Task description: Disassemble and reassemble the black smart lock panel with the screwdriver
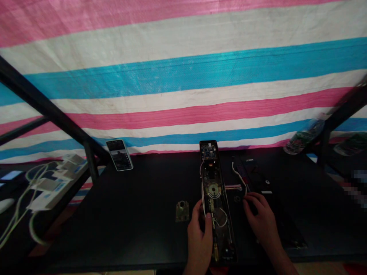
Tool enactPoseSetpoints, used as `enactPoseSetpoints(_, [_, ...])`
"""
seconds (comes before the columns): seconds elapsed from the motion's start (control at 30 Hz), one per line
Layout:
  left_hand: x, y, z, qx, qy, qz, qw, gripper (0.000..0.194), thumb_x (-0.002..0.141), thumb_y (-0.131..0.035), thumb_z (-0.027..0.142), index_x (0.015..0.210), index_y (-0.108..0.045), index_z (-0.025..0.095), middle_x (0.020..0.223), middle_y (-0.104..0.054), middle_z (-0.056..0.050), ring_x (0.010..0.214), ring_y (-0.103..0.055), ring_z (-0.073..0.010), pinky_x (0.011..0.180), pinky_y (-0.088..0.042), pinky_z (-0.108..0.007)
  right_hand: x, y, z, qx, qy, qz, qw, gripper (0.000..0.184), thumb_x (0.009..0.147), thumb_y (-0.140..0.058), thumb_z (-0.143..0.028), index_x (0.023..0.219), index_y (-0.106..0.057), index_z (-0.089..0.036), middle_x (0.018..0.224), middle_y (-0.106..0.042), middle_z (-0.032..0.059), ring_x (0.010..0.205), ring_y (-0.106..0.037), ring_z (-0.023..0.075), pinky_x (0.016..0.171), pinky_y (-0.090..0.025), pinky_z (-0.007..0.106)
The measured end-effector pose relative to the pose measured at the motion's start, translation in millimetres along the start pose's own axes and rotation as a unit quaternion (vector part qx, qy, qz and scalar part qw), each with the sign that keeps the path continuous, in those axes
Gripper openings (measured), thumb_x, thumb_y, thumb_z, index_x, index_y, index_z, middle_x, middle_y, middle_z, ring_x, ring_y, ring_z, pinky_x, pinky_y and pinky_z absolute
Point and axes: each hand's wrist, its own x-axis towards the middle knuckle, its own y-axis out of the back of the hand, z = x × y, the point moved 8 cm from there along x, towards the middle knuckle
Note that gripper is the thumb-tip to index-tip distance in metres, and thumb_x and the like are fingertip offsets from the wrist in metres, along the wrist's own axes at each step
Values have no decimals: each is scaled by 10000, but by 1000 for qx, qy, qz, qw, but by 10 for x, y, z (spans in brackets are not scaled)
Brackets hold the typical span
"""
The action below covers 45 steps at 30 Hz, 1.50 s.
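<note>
A long, narrow black electronic housing [213,168] lies opened on the dark table, with a green circuit board at its far end and a round metal part midway. Thin white wires run along its left side and loop inside. My left hand [199,236] grips the housing's left edge, thumb on top near the wires. To the right of the housing, my right hand [261,217] pinches the near end of a white cable [239,173] between thumb and fingers. A copper-coloured rod [233,187] and a dark screwdriver-like tool [245,175] lie beside this cable.
A small square metal plate [182,211] lies left of the housing. A phone [119,154] leans at the back left. A plastic bottle [304,137] stands tilted at the back right. Black frame bars [57,114] flank the table, with a power strip [59,183] at left.
</note>
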Motion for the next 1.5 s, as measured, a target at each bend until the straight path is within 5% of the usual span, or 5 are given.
enactPoseSetpoints(0.5, [42, 23, -36, 34, 0, 22, 999, 477, 949, -538, 469, 1315, -606, 169, 1242, -738, -145, 1134, -708, -290, 987, -544, -418, 59, 62, -97, 25, -19, -3, 1000, 170, 964, -575, -315, 978, -713, -216, 1087, -681, 104, 974, -699, 249, 863, -571, 397])
enactPoseSetpoints(0.73, [66, 4, -32, 31, -2, 14, 999, 506, 928, -558, 473, 1316, -596, 151, 1239, -741, -163, 1135, -715, -305, 956, -563, -415, 426, 179, -626, 78, -12, -19, 997, 161, 962, -576, -286, 1008, -720, -232, 1051, -698, 85, 974, -694, 238, 885, -548, 372])
enactPoseSetpoints(1.07, [79, 9, -25, 34, -8, 13, 999, 506, 904, -576, 472, 1289, -604, 146, 1166, -761, -162, 1058, -737, -305, 916, -571, -423, 981, -687, -1580, -30, 8, -90, 995, 150, 812, -791, -330, 881, -742, -207, 1462, -529, 175, 1395, -423, 419, 1061, -394, 617])
enactPoseSetpoints(1.27, [89, 8, -39, 32, -4, 11, 999, 505, 905, -583, 477, 1288, -608, 148, 1173, -766, -158, 1093, -733, -306, 940, -564, -419, 985, -792, -1608, -39, -22, -82, 996, 59, 852, -693, -211, 802, -724, -202, 1490, -529, 150, 1464, -341, 415, 1071, -343, 638])
enactPoseSetpoints(1.5, [75, 15, -49, 27, -4, 13, 1000, 524, 896, -607, 473, 1307, -603, 148, 1139, -776, -145, 1041, -746, -293, 894, -577, -397, 1055, -654, -1341, 119, -50, -82, 988, 140, 880, -672, -241, 792, -779, -218, 1354, -638, 116, 1295, -561, 306, 1078, -426, 489])
